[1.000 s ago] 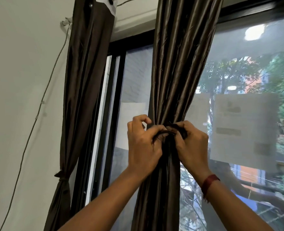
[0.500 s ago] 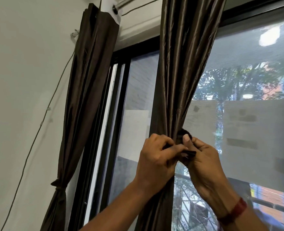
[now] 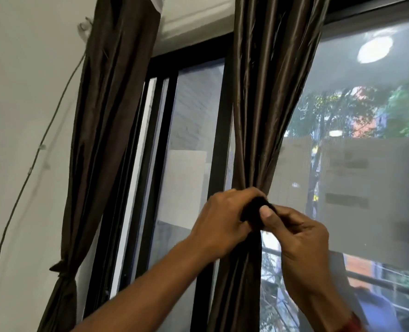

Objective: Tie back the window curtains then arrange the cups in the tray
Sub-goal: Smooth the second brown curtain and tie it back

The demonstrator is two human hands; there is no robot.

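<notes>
A: One curtain point(image 3: 98, 164), at the far left, is hanging already tied. And the second?

B: The left hand point(image 3: 222, 224) is pinching the dark tie point(image 3: 253, 208) around the middle curtain point(image 3: 265, 116); the grip of the right hand point(image 3: 301, 238) is clamping it too. Cups and tray aren't showing.

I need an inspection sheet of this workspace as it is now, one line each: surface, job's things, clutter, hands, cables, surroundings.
Surface: nothing seen; no table is in view.
Job's things: left curtain gathered by a knot; middle curtain bunched under a dark tie; cups and tray not in view.
Clutter: nothing seen.
Hands: left hand and right hand both grip the dark tie at the middle curtain.
Cables: thin cable clipped along the wall.
Surroundings: white wall, black window frame, trees behind the glass.
</notes>
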